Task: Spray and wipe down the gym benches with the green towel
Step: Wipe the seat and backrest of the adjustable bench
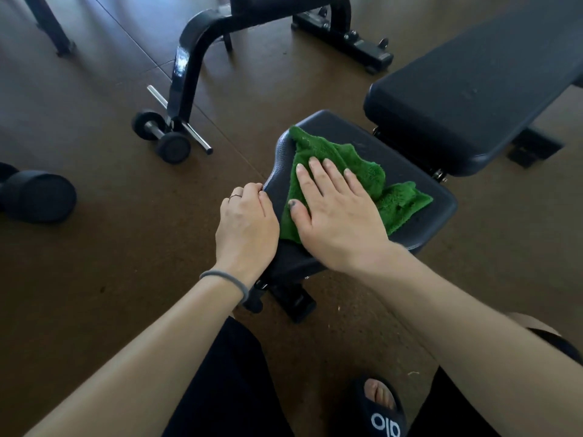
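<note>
A green towel (pixel 362 171) lies spread on the black seat pad (pixel 331 127) of a gym bench. My right hand (pixel 334 212) presses flat on the towel with straight fingers. My left hand (pixel 246 225) grips the seat pad's left edge, fingers curled over the rim. The bench's long back pad (pixel 473 86) stretches away to the upper right. No spray bottle is in view.
A second bench's black frame with small wheels (pixel 172 145) stands on the brown floor to the upper left. A dark dumbbell (pixel 34 195) lies at the left edge. My legs and a sandalled foot (pixel 381 408) are at the bottom.
</note>
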The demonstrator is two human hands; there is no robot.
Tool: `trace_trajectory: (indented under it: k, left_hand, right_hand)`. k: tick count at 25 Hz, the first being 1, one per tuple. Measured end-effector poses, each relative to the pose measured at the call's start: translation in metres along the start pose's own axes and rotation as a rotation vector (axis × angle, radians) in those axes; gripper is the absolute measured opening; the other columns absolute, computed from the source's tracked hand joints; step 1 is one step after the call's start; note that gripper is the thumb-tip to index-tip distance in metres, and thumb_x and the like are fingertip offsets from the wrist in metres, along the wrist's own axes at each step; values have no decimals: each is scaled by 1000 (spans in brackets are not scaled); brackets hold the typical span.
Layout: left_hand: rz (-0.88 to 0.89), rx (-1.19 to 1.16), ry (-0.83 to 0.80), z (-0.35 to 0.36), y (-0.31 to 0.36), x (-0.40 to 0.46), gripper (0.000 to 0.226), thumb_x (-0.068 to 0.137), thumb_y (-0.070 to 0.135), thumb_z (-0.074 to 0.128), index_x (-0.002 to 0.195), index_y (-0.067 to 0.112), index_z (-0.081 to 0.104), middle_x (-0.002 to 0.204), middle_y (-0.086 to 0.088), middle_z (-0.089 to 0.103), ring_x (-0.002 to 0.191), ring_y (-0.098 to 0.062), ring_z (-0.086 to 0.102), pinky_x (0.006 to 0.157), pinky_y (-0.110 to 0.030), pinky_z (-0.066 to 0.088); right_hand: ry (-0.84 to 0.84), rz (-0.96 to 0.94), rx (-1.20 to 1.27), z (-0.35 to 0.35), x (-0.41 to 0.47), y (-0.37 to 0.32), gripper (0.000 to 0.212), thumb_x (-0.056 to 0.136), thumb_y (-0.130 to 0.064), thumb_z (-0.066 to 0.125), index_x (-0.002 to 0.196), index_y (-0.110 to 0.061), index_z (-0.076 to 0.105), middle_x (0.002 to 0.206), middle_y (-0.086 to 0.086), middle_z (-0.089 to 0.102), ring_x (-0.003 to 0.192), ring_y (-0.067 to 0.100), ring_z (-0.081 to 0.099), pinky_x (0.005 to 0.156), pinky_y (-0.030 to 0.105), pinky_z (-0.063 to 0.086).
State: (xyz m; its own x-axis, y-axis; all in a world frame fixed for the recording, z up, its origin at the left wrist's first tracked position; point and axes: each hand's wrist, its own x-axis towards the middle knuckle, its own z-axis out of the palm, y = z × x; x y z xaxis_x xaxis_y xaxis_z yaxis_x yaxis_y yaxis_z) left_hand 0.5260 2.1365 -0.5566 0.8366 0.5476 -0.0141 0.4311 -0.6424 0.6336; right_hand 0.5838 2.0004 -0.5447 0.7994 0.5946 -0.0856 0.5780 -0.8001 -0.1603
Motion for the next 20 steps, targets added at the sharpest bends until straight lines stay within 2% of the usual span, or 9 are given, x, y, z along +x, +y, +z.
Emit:
trace_trajectory:
  k: [3, 5, 7, 10, 12, 17, 20]
  left_hand:
    - [-10, -30, 18, 1, -2, -3, 38, 111, 25, 32, 137, 14, 57, 130, -4, 59, 123, -23, 50, 88, -32, 38]
    - [-30, -98, 29, 0, -1, -2, 35, 110, 24, 33, 132, 15, 59, 121, 0, 59, 119, -20, 51, 87, -30, 38]
    - [-47, -145, 43, 1, -2, 0, 32, 109, 22, 34, 126, 16, 61, 114, 2, 57, 116, -22, 53, 87, -33, 40]
    - [-46, -135, 57, 2, -3, 0, 32, 109, 22, 35, 125, 15, 61, 117, 0, 59, 116, -22, 52, 84, -34, 39]
    - [-47, -117, 59, 2, -2, -2, 32, 109, 21, 34, 127, 15, 60, 121, -1, 59, 118, -22, 51, 83, -31, 35]
    - [-20, -89, 27, 0, -2, 0, 32, 110, 23, 34, 128, 13, 59, 121, -3, 59, 114, -20, 51, 81, -31, 37]
    - [-17, -82, 20, 2, -1, 2, 30, 109, 22, 34, 126, 14, 59, 120, -3, 59, 113, -20, 51, 82, -32, 38]
  right_hand:
    - [21, 27, 58, -3, 52, 4, 63, 107, -47, 20, 165, -24, 12, 173, -1, 6, 159, 16, 0, 129, 43, -1]
    - [8, 51, 62, -6, 71, 6, 62, 108, -46, 20, 165, -25, 12, 173, -2, 5, 159, 16, -1, 129, 44, -1]
    - [14, 32, 61, -7, 50, 0, 62, 107, -46, 18, 165, -25, 13, 173, -2, 6, 159, 16, 0, 129, 45, 0]
    - [65, -28, 45, 4, -24, -16, 64, 104, -46, 13, 164, -25, 17, 172, -1, 11, 159, 18, 4, 129, 46, 5]
    - [28, -41, 36, 5, -36, -16, 63, 104, -46, 13, 164, -28, 17, 172, -3, 11, 159, 17, 4, 129, 46, 5]
    - [17, 72, 85, -7, 59, 1, 58, 108, -44, 20, 164, -32, 15, 173, -5, 7, 159, 15, 1, 129, 44, 1]
    - [35, 87, 83, -3, 52, -5, 59, 108, -43, 18, 165, -28, 14, 173, -3, 7, 159, 17, 1, 128, 46, 1]
